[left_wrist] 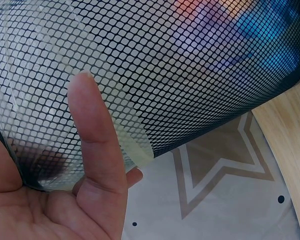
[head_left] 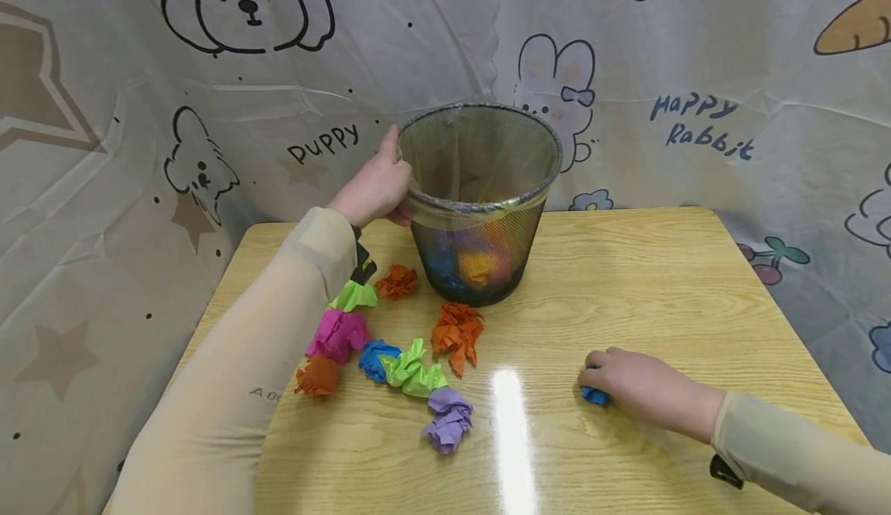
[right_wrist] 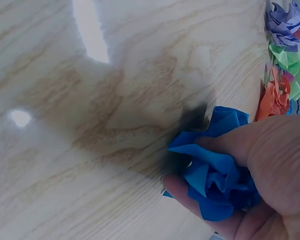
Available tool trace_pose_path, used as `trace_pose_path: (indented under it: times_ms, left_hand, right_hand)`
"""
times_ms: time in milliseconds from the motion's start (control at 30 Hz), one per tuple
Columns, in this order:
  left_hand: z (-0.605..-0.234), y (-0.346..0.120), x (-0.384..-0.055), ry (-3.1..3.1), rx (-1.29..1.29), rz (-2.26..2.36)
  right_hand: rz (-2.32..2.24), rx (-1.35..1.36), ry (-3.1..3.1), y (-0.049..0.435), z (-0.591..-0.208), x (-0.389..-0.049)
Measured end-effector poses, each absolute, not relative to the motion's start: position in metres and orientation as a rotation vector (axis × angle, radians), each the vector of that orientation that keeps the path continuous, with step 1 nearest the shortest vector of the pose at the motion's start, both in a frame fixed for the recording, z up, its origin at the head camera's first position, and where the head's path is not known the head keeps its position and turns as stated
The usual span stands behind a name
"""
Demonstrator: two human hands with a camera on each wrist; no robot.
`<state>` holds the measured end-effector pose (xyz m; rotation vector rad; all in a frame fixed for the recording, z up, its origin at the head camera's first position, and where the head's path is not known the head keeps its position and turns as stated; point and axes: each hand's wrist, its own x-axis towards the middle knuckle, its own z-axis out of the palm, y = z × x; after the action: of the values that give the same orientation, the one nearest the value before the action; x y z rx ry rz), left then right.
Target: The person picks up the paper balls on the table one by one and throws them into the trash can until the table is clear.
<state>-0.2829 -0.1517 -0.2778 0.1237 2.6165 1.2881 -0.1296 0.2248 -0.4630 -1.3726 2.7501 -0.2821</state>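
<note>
At the back of the table stands a black wire mesh wastebasket (head_left: pixel 532 237) with a clear liner folded over its rim and crumpled coloured paper inside. My left hand (head_left: pixel 376 184) holds its left rim. In the left wrist view, one finger (left_wrist: pixel 97 135) lies along the outside of the mesh while the thumb is at the rim. Out on the right side of the table, my right hand (head_left: pixel 643 387) grips a crumpled blue paper ball (head_left: pixel 595 396). The right wrist view has this blue paper (right_wrist: pixel 220 175) between thumb and fingers, close over the wood.
Left of the middle lie crumpled papers: orange (head_left: pixel 457 333), green (head_left: pixel 415 372), purple (head_left: pixel 448 420), blue (head_left: pixel 376 359), pink (head_left: pixel 339 335) and several others, some partly behind my left arm. A printed curtain (head_left: pixel 431 51) hangs behind the wooden table (head_left: pixel 647 267).
</note>
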Motion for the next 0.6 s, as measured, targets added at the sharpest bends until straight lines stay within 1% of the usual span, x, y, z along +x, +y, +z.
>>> trace_pose_path:
  times_ms: [600]
  left_hand:
    - [-0.277,-0.152,-0.282,2.614,0.122,1.285]
  right_hand:
    - [-0.303,-1.454,2.730,0.220,-0.451,-0.138]
